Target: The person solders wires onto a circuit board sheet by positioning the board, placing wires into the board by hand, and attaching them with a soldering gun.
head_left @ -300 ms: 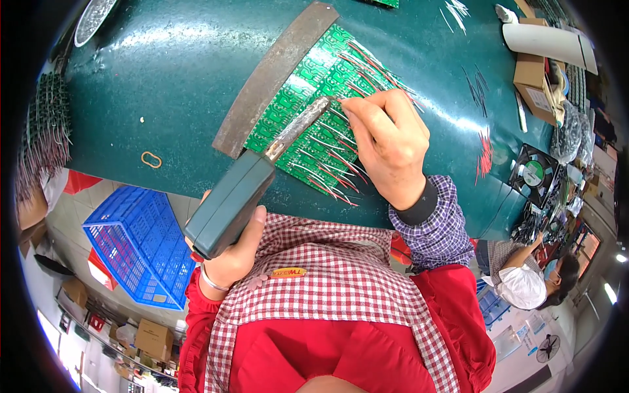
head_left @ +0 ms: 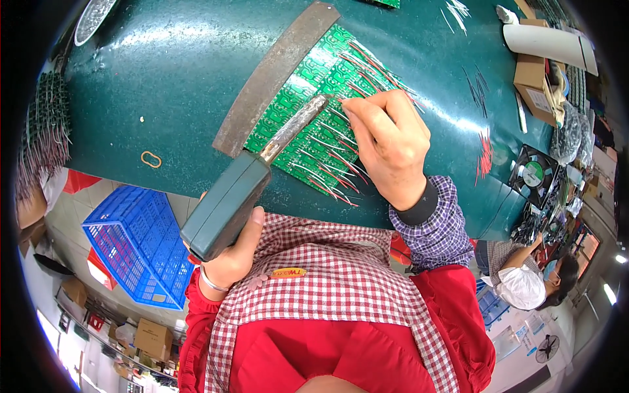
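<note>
My left hand [head_left: 237, 257] is wrapped round the handle of a dark green soldering gun [head_left: 226, 206]. Its metal barrel slants up and right over a panel of green circuit boards [head_left: 278, 121], the tip just left of my right fingertips. My right hand [head_left: 395, 147] is closed in a pinch above the panel's right side; a thin wire end [head_left: 341, 100] shows at the fingertips, most of it hidden by the hand. Red and white wires [head_left: 337, 173] stick out along the panel's right part. A curved-looking brown metal bar [head_left: 275, 78] lies along its left edge.
Loose red wires [head_left: 485, 156], black wires [head_left: 477, 90] and white wires [head_left: 457, 12] lie right on the green table. Farther right are a cardboard box [head_left: 537, 85] and a black fan [head_left: 532, 171]. A blue crate [head_left: 141, 245] stands lower left. Another person [head_left: 524, 285] works at right.
The soldering gun has drawn back slightly down and left, its tip moving a little away from my right fingertips. My right hand has hardly moved.
</note>
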`<action>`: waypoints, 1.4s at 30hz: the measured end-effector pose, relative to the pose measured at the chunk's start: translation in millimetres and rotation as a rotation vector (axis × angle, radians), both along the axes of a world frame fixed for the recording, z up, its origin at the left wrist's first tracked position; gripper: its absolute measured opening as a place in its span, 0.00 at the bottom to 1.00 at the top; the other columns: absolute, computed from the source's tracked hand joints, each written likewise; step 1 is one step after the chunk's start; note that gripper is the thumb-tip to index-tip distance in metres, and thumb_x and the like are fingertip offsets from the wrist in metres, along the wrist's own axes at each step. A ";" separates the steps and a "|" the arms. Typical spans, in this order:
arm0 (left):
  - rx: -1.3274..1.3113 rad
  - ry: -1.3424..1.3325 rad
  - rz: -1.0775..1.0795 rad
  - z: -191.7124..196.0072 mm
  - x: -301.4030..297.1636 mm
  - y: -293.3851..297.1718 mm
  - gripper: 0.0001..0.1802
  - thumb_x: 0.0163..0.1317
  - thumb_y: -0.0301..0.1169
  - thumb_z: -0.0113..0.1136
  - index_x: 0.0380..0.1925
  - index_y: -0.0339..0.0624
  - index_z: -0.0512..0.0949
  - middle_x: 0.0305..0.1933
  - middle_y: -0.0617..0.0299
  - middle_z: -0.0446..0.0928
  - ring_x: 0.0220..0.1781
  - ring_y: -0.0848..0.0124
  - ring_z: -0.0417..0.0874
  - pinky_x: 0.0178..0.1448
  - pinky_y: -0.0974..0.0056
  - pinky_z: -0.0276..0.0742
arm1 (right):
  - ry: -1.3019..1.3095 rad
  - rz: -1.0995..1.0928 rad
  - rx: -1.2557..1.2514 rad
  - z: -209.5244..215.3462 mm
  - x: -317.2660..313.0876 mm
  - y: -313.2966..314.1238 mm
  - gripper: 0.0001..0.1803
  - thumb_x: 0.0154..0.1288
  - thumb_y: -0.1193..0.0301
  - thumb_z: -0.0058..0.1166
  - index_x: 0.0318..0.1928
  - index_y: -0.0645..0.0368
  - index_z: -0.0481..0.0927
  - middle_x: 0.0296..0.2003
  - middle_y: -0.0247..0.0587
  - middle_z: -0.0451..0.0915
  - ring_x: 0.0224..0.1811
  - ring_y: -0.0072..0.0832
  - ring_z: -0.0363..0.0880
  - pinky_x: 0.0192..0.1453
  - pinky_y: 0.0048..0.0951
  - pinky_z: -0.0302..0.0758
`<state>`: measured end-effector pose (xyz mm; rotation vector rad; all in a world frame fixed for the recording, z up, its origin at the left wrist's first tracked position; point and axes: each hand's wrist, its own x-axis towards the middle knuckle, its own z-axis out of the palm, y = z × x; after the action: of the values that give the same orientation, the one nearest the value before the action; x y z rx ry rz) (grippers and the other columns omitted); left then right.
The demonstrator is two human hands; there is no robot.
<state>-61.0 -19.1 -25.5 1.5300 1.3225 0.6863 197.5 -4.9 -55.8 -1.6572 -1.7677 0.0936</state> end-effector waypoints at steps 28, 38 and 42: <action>-0.004 -0.115 0.007 -2.3 -9.6 -14.1 0.19 0.54 0.16 0.67 0.49 0.29 0.80 0.46 0.53 0.83 0.43 0.69 0.83 0.46 0.66 0.79 | -0.001 0.010 0.067 -2.1 -0.4 -2.3 0.12 0.47 0.83 0.66 0.34 0.60 0.80 0.30 0.38 0.75 0.32 0.36 0.74 0.34 0.33 0.73; -0.002 -0.074 -0.011 0.4 -11.4 -12.4 0.19 0.54 0.17 0.68 0.48 0.30 0.80 0.46 0.53 0.83 0.43 0.69 0.83 0.47 0.66 0.79 | -0.037 -0.011 0.038 -2.0 -1.7 -1.8 0.11 0.50 0.81 0.65 0.34 0.59 0.79 0.31 0.39 0.75 0.34 0.37 0.75 0.37 0.35 0.73; 0.004 -0.051 0.035 1.8 -8.2 -10.1 0.11 0.56 0.20 0.67 0.41 0.30 0.83 0.39 0.54 0.85 0.38 0.67 0.86 0.42 0.65 0.80 | -0.063 -0.013 0.026 -2.1 -3.6 -1.3 0.10 0.49 0.81 0.65 0.34 0.59 0.79 0.31 0.38 0.75 0.34 0.36 0.75 0.37 0.34 0.74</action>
<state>-69.2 -29.2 -23.8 1.4861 1.3127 0.7460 193.9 -6.2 -57.8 -1.6699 -1.7969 0.0129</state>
